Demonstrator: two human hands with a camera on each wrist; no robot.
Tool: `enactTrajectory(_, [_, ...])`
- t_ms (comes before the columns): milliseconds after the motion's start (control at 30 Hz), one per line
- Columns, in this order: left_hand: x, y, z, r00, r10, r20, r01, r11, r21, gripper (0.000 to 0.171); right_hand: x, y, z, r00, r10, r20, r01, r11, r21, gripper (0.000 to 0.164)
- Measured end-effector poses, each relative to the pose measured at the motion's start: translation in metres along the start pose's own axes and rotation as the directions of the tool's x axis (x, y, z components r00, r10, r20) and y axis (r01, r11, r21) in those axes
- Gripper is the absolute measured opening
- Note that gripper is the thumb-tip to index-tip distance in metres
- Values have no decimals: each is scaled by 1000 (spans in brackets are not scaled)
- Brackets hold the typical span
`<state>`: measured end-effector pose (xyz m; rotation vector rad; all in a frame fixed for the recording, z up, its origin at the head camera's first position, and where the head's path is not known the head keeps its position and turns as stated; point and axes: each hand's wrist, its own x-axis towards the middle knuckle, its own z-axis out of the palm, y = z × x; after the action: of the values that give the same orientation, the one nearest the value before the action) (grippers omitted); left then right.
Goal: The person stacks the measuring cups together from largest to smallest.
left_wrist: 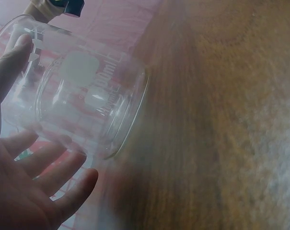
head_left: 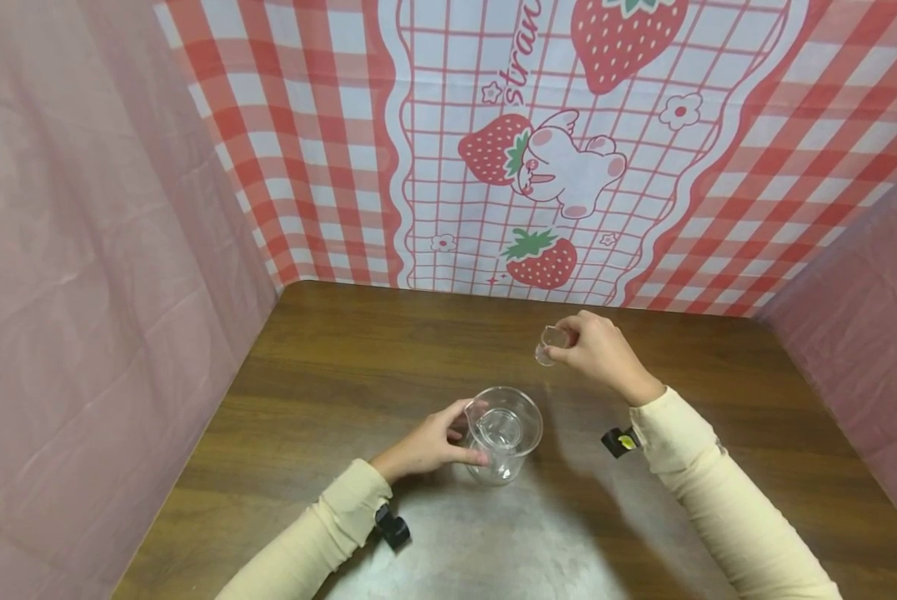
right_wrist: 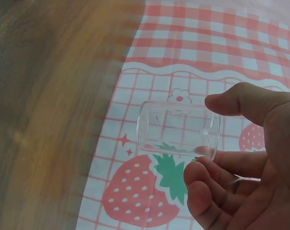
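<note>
On the table stands a large clear glass beaker (head_left: 523,442) with a smaller beaker (head_left: 499,427) nested inside it. My left hand (head_left: 433,440) holds the large beaker from its left side, thumb toward the front and fingers spread round the far side. White volume marks (left_wrist: 106,74) show on its wall in the left wrist view. My right hand (head_left: 598,346) pinches a tiny clear beaker (right_wrist: 176,128) near its rim between thumb and fingers. That tiny beaker is held above the table, to the right of and beyond the large one, and nothing shows inside it.
The brown wooden table (head_left: 328,350) ends at a red-and-white strawberry-print cloth (head_left: 343,150) at the back. Pink curtains (head_left: 81,250) hang at the left and right sides. A black camera mount (head_left: 393,528) sits at each wrist.
</note>
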<state>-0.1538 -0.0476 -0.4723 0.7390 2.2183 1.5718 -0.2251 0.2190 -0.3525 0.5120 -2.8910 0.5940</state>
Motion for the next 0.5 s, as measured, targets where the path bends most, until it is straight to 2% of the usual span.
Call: enactTrajectory(500, [-1,1,-1,1000,6,9,-6,1000,-8,75,-2,-6,-20,999,-34,4,34,999,36,32])
